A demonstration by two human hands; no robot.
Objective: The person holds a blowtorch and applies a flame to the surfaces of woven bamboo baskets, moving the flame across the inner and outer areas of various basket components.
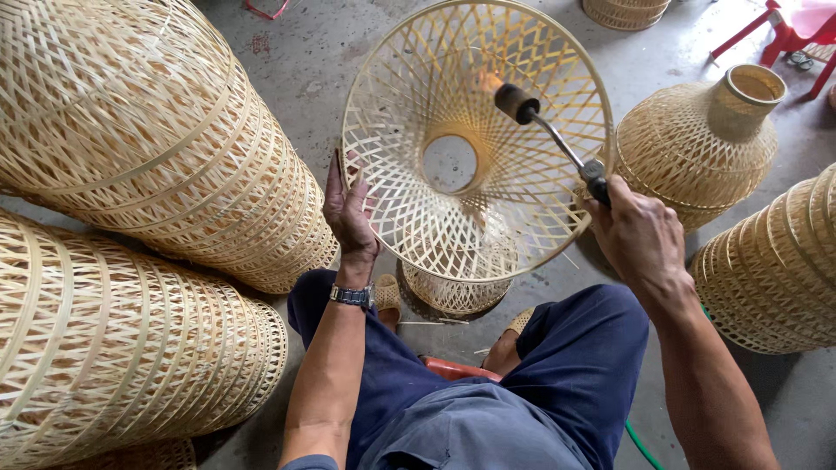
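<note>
Stacked woven bamboo shades [139, 148] are crowding the left side, and a bamboo vase-shaped shade [697, 148] is blocking the right. Bare concrete floor [313, 61] is lying open ahead, seemingly passable.

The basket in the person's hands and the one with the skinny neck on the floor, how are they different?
The held basket is tipped with its wide mouth toward the camera, loosely woven and see-through; the necked basket stands upright on the floor, tightly woven. The left hand grips the held basket's rim; nobody touches the necked basket. Both are pale bamboo weave.
</note>
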